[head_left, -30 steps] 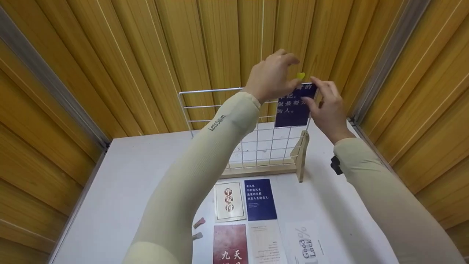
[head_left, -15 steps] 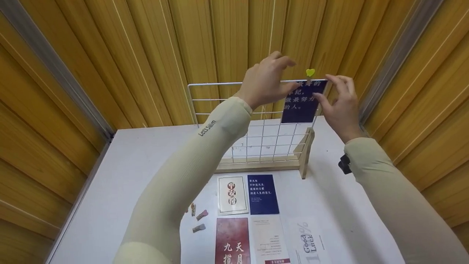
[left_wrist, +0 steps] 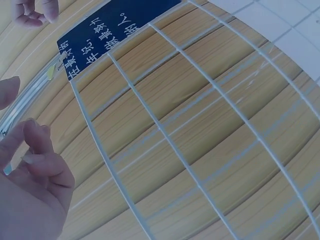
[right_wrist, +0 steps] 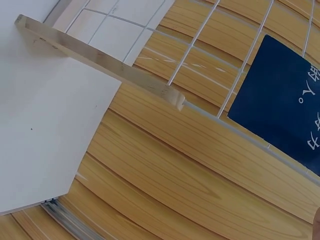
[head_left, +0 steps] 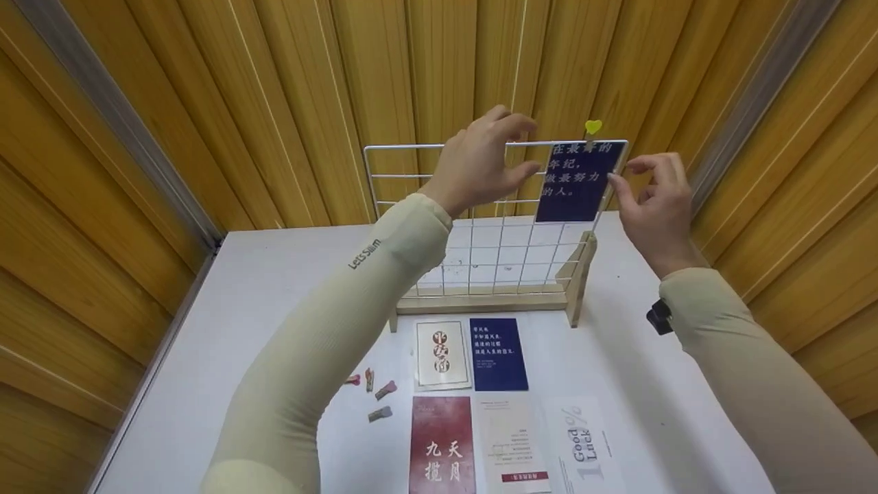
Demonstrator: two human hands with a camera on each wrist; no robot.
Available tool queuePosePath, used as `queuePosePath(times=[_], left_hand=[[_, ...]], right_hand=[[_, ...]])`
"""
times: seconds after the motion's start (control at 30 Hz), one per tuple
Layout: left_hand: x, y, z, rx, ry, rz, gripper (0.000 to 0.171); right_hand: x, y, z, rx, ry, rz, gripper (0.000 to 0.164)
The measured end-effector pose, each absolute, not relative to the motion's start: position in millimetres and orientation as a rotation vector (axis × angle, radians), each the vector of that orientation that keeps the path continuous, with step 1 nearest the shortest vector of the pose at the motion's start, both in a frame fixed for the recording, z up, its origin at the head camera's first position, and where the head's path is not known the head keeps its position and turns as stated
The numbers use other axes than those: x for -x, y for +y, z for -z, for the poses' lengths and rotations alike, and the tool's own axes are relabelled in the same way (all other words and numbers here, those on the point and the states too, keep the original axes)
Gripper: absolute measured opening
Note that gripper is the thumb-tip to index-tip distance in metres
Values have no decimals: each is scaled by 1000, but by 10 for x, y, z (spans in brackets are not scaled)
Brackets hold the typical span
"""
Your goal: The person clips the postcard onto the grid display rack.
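Navy card [head_left: 576, 186] at the wire grid's [head_left: 405, 146] top right corner
Left hand [head_left: 480, 156] spread, right hand [head_left: 658, 206] loosely bent, both just beside the card.

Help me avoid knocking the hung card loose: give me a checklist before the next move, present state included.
1. Yellow heart clip sits at the top edge of the hung dark blue card: ok.
2. Clip's grip is firm: cannot tell; nothing shows its strength.
3. Left hand is apart from the card: ok.
4. Right hand is clear of the card: cannot tell; the thumb is at its edge, contact unclear.
5. Wire grid stands up in its wooden base: ok.
6. Loose clips lie on the table: ok.
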State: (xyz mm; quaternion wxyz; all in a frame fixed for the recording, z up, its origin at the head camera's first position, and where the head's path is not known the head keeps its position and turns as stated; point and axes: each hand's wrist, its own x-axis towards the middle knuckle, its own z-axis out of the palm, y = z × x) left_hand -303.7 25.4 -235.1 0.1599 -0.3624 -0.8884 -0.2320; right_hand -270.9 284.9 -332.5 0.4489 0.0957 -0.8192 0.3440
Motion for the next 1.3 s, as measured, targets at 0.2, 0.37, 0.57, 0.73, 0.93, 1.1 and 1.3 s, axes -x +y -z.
queuePosePath(times=[0.2, 0.37, 0.57, 0.73, 0.93, 1.1, 1.3], left_hand=[[3027, 156, 2455, 1022, -2500, 743, 45], [2965, 44, 2576, 1030, -2458, 801, 45], [2860, -103, 2761, 1012, -2390, 885, 41], [2765, -213, 2907, 985, -2401, 947, 40], [2698, -346, 3110, 964, -2414, 980, 38], [2653, -450, 3277, 956, -2395, 1013, 35], [2589, -574, 3396, 903, -2407, 1027, 33]], right_hand=[[2691, 2894, 3359, -250, -2068, -839, 27], [2686, 2889, 3428, -260, -2095, -855, 27], [2691, 2870, 3562, -309, -2138, -865, 23], [2695, 2861, 3646, -362, -2170, -857, 22], [2694, 2849, 3705, -385, -2226, -879, 18], [2689, 2817, 3761, -401, -2308, -892, 16], [2675, 2729, 3820, -424, -2423, -909, 21]])
